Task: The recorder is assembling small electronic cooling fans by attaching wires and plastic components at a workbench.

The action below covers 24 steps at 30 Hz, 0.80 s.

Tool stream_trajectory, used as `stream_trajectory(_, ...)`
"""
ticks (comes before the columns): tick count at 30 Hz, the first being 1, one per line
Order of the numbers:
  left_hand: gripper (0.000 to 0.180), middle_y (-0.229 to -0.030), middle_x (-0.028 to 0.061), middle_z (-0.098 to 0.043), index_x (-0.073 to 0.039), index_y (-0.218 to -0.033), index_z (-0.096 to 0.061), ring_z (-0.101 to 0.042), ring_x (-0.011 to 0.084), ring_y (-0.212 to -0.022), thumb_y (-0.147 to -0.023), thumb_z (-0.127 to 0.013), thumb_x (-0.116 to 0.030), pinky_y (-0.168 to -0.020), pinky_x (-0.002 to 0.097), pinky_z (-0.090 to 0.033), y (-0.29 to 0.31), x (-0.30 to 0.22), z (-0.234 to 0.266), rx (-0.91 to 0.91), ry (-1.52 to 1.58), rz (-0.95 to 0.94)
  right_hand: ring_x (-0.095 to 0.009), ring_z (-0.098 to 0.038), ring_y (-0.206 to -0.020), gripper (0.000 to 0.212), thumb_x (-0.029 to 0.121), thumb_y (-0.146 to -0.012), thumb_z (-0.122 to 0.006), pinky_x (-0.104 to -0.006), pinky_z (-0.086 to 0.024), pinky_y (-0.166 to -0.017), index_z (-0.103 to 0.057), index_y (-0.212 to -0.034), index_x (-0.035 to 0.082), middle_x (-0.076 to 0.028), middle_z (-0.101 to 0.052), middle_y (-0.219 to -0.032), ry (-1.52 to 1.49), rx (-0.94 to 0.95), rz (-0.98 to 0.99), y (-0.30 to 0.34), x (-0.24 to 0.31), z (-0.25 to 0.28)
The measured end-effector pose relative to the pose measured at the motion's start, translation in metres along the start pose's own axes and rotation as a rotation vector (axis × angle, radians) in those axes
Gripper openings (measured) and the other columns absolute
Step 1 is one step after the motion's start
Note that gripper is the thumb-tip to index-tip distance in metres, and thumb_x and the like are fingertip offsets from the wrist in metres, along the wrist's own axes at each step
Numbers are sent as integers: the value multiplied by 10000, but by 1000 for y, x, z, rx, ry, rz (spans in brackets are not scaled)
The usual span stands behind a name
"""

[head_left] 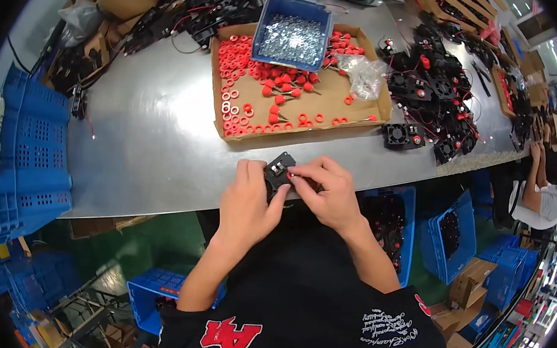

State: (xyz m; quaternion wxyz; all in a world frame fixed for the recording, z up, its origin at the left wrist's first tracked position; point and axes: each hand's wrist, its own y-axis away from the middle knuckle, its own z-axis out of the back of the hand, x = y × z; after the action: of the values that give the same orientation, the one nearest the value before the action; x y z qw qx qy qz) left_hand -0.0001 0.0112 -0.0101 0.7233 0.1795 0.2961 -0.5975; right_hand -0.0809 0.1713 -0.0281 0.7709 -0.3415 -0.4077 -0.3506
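At the table's near edge, my left hand [246, 204] grips a small black plastic housing [279, 166] with metal pieces on its face. My right hand [331, 195] is closed at the housing's right side, its thumb and forefinger pinching a small red part [289, 175] against it. The fingers partly cover this red part, so its full shape is hidden. Just beyond both hands lies a shallow cardboard tray [335, 127] of red rings [236, 54] and red knobs with metal shafts [285, 100]. On it rests a blue bin [259, 36] full of small shiny metal pieces.
Black fan units [404, 136] with wires are piled at the right, with more black parts [240, 5] along the back. A crumpled plastic bag [366, 79] lies in the tray. Blue crates [36, 139] stand left and below the table. Another person [541, 200] sits far right.
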Motion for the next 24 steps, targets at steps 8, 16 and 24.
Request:
stream_trajectory(8,423,-951,186,-577,5,-1076,-540,-625,399,-787,-820,-755,-254,-653,460,-512,2,2,-14,-158,28,22,-124,-578,-619,151,17,-846,-699,-261,-464,-562,-730,-994,17,-70,-619,-809,-61,24,-12,0,0,3)
stream_trajectory(16,419,-942,175,-574,1,-1078,-560,-620,383,-777,-827,-752,-275,-642,451,-511,6,4,-19,-211,-35,84,-179,-622,-684,104,90,-861,-677,-305,-493,-632,-709,-929,18,-93,-640,-772,111,-70,-49,-37,-5,40)
stream_trajectory(24,405,-937,184,-588,-2,-1069,-553,-608,382,-808,-848,-732,-290,-678,456,-486,1,-4,-11,-82,-11,166,-377,-644,-867,191,156,-843,-639,-439,-506,-813,-702,-917,-9,-184,-679,-903,818,61,72,-147,-67,104)
